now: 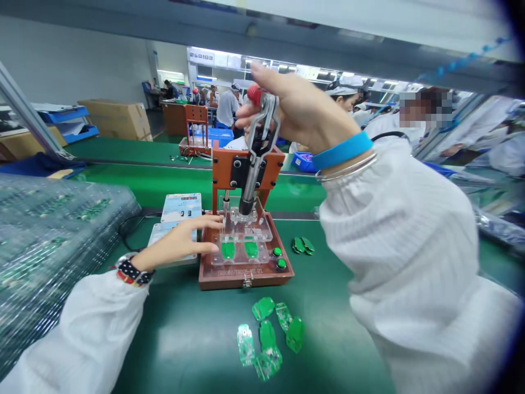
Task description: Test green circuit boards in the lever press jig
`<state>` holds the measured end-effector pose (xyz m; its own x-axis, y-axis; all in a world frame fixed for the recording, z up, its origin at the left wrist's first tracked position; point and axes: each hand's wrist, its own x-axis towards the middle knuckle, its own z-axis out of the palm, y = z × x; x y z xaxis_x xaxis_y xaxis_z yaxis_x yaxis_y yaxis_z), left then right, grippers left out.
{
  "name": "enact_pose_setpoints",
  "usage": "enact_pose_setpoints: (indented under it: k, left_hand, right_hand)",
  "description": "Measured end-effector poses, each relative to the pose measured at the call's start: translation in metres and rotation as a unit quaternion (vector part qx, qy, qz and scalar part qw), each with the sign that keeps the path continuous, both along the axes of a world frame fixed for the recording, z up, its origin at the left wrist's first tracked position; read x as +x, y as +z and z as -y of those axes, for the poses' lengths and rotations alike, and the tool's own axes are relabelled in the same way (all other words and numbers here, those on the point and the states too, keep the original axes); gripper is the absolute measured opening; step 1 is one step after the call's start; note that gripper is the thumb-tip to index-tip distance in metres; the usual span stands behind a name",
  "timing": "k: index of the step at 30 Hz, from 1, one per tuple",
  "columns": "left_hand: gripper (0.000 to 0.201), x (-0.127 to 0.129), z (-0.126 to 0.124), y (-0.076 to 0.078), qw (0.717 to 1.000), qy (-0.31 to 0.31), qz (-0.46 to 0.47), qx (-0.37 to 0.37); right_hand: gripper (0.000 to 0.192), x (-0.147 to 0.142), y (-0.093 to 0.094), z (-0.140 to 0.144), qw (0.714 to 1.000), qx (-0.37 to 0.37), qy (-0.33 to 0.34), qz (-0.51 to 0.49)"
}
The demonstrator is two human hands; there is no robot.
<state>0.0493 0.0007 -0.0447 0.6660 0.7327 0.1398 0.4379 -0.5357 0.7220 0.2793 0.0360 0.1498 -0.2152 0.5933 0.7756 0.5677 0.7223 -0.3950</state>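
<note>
The red-knobbed metal toggle lever (262,117) of the brown press fixture (246,241) is gripped by the right hand (299,109), fingers curled around it, while the left hand (184,241), fingers extended together, steadies the clear acrylic plate (241,235) over two green circuit boards (239,249) seated beneath.

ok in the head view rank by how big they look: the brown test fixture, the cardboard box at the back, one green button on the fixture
1. brown test fixture
2. cardboard box, though it stands farther off, so true size is unsure
3. green button
</note>
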Motion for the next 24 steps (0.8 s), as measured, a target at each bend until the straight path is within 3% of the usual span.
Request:
enact_pose_setpoints:
  k: [2,3,4,6,8,10,12,14,18,24]
  left_hand:
    - [0.051,-0.022,-0.017,0.003,1.0,0.011,-0.011,0.001]
    - [0.056,-0.033,-0.025,0.002,0.999,0.018,-0.03,-0.006]
    - [0.062,-0.044,-0.033,0.001,0.998,0.019,-0.059,-0.015]
    - [0.074,-0.06,-0.044,-0.005,0.992,0.007,-0.118,-0.036]
    - [0.086,-0.067,-0.05,-0.014,0.986,0.005,-0.162,-0.039]
    - [0.099,-0.065,-0.052,-0.021,0.979,0.037,-0.2,-0.014]
    - [0.108,-0.059,-0.051,-0.026,0.968,0.07,-0.242,0.014]
    - [0.116,-0.053,-0.049,-0.029,0.957,0.071,-0.279,0.02]
    - [0.123,-0.048,-0.045,-0.034,0.945,0.047,-0.325,0.007]
    - [0.119,-0.061,-0.05,-0.028,0.958,0.026,-0.284,0.001]
  right_hand:
    - [0.015,-0.012,0.008,0.027,0.992,-0.092,0.073,-0.054]
    - [0.011,-0.016,0.005,0.044,0.99,-0.078,0.091,-0.077]
    - [0.019,-0.019,-0.004,0.059,0.991,-0.006,0.089,-0.098]
    - [0.029,-0.024,-0.034,0.084,0.985,0.131,0.072,-0.091]
    - [0.038,-0.028,-0.074,0.095,0.954,0.263,0.086,-0.113]
    - [0.035,-0.033,-0.11,0.096,0.949,0.278,0.081,-0.124]
    - [0.033,-0.036,-0.133,0.094,0.957,0.243,0.075,-0.138]
    - [0.032,-0.038,-0.142,0.093,0.963,0.211,0.077,-0.152]
    - [0.034,-0.039,-0.139,0.098,0.965,0.188,0.087,-0.16]
    - [0.037,-0.041,-0.141,0.099,0.962,0.182,0.091,-0.18]
